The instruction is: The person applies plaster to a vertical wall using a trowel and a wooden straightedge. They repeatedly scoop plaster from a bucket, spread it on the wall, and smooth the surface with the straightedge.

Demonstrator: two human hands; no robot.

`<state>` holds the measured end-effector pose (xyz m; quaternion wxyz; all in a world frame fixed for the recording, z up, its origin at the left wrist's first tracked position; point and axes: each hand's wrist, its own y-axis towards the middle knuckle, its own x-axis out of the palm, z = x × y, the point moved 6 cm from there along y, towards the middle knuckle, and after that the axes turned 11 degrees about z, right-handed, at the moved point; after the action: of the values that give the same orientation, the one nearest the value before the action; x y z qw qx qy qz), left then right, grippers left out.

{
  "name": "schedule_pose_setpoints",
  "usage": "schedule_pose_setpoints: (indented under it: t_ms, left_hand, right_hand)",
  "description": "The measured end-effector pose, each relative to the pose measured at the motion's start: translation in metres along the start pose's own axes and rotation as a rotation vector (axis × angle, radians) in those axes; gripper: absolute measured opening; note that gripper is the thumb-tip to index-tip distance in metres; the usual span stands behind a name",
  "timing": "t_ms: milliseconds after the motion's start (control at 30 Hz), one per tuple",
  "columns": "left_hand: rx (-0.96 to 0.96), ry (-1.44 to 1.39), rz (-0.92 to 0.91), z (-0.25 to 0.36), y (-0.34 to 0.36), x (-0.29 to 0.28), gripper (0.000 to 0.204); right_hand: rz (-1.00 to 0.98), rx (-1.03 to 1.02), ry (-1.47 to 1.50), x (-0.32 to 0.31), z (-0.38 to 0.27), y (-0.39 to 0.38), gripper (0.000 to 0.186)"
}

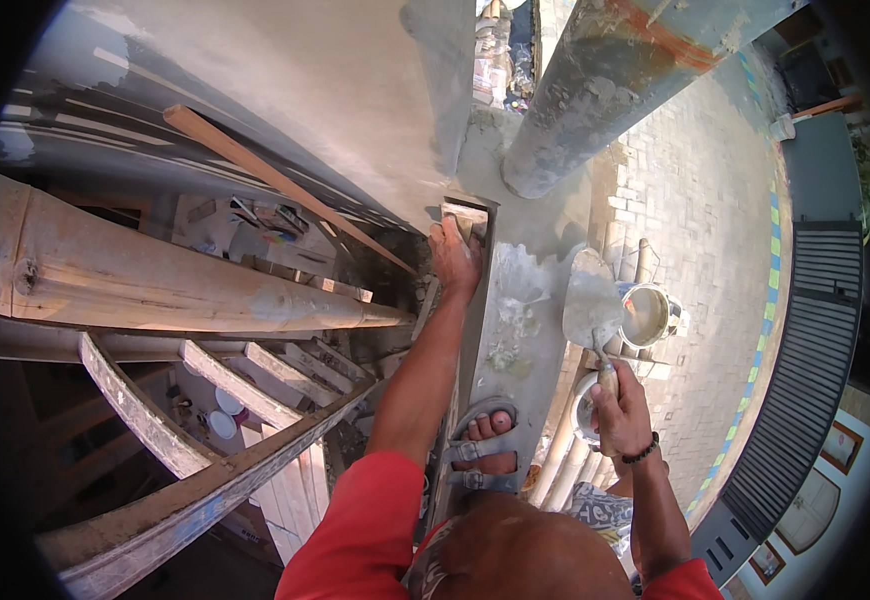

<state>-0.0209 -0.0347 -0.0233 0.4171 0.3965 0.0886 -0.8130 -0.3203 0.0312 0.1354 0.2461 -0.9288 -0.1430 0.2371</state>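
My left hand (455, 255) is closed around a small rectangular plastering float (469, 215), which sits at the foot of the grey plastered wall (375, 110), beside the ledge. My right hand (622, 410) grips the handle of a trowel (591, 300). Its broad rounded blade, coated in grey mortar, hangs flat over the right side of the ledge. Beyond the blade is a bucket (645, 315) of greyish mix. Another pail (585, 408) is partly hidden behind my right hand. Wet mortar (515, 320) is smeared along the ledge (545, 225) between my hands.
My sandalled foot (485, 440) stands on the ledge. A thick grey round column (605, 100) rises ahead. To the left, a bamboo pole (195, 260), a wooden stick (275, 180) and a ladder-like wooden frame (205, 470) span a drop. Paving (695, 220) lies below right.
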Motion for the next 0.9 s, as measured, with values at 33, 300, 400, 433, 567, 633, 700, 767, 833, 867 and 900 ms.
schedule_pose_setpoints:
  t_ms: [33, 300, 400, 433, 567, 633, 700, 767, 833, 867, 900]
  left_hand:
    - [0.029, -0.028, 0.027, 0.004, 0.0, -0.004, 0.04]
    - [0.132, -0.06, 0.14, 0.033, 0.023, -0.014, 0.038]
    - [0.061, 0.008, 0.072, 0.013, 0.018, 0.0, 0.043]
    - [0.014, -0.014, 0.015, 0.002, 0.015, 0.005, 0.043]
    - [-0.045, -0.17, -0.07, -0.047, -0.005, -0.009, 0.044]
    - [-0.12, -0.376, -0.132, -0.064, -0.008, -0.024, 0.044]
    - [-0.307, -0.661, -0.267, -0.076, -0.008, -0.042, 0.042]
    - [-0.379, -0.631, -0.418, -0.065, 0.001, -0.071, 0.038]
    - [-0.423, -0.672, -0.474, -0.067, -0.002, -0.09, 0.035]
    - [-0.429, -0.728, -0.462, -0.072, -0.006, -0.095, 0.034]
    - [-0.426, -0.782, -0.449, -0.075, -0.004, -0.101, 0.034]
  right_hand:
    - [0.0, 0.001, -0.003, 0.0, -0.001, 0.0, 0.052]
    - [-0.001, -0.002, -0.018, 0.001, 0.003, 0.001, 0.05]
    - [-0.003, -0.009, -0.022, 0.003, 0.003, 0.001, 0.05]
    - [-0.007, -0.005, -0.031, 0.002, 0.003, 0.001, 0.05]
    - [-0.006, -0.002, 0.0, -0.004, -0.007, -0.003, 0.046]
    - [0.024, -0.006, 0.024, -0.01, -0.008, -0.005, 0.044]
    - [0.048, -0.02, 0.026, -0.02, -0.004, -0.007, 0.042]
    - [0.047, 0.0, 0.04, -0.024, -0.007, -0.008, 0.041]
    - [0.042, -0.018, 0.023, -0.023, -0.012, -0.009, 0.039]
    - [0.034, -0.026, 0.045, -0.024, -0.009, -0.01, 0.038]
    - [0.041, -0.032, 0.04, -0.023, -0.011, -0.01, 0.038]
